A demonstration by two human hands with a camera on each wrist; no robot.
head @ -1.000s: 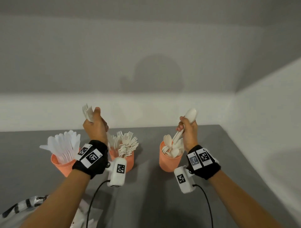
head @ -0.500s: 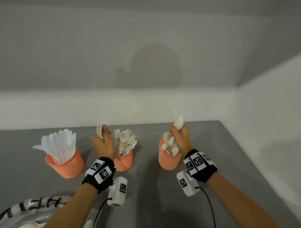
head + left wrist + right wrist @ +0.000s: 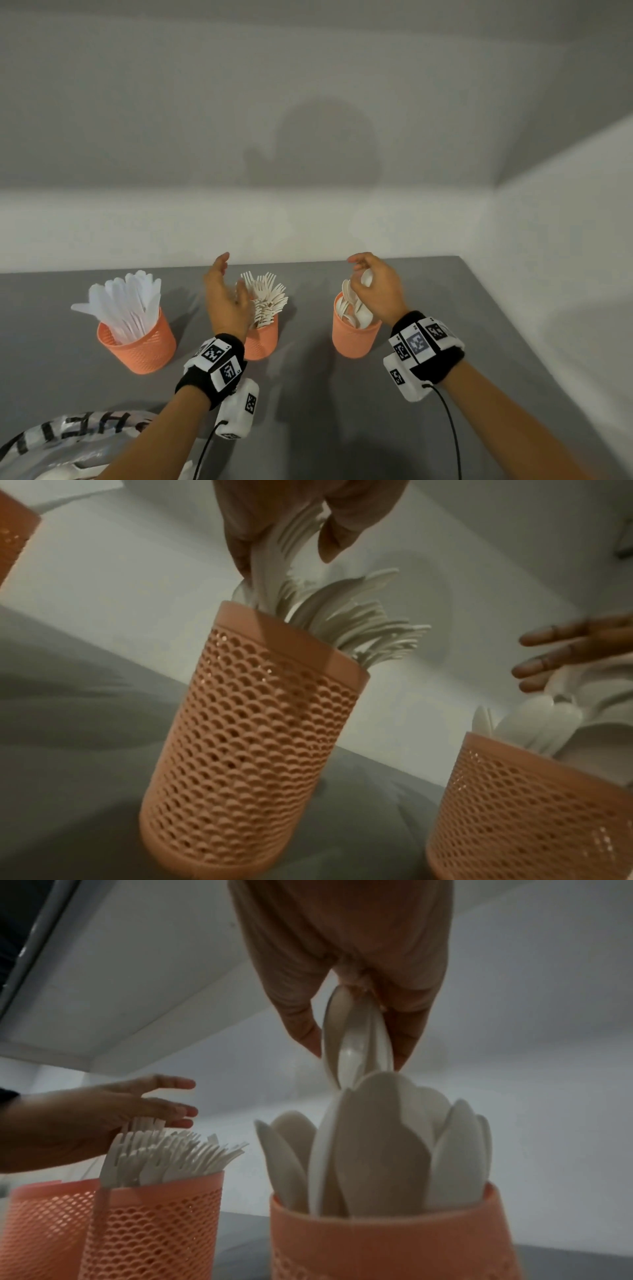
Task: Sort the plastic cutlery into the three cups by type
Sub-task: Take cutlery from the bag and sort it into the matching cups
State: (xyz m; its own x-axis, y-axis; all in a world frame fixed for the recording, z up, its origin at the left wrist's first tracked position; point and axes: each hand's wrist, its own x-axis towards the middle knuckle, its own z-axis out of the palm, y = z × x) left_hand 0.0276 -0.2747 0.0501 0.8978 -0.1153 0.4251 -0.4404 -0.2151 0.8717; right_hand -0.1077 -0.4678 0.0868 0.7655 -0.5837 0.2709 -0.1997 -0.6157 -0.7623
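Fork cup stands directly below the left hand, whose fingers are spread, brushing the forks. Right hand hangs above the spoon cup, fingers loosely flanking one spoon.

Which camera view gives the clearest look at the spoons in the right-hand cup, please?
The right wrist view: the spoons fill the frame, bowls up, directly under the right hand. The head view shows them small and partly hidden behind that hand; the left wrist view catches only a few at its right edge.
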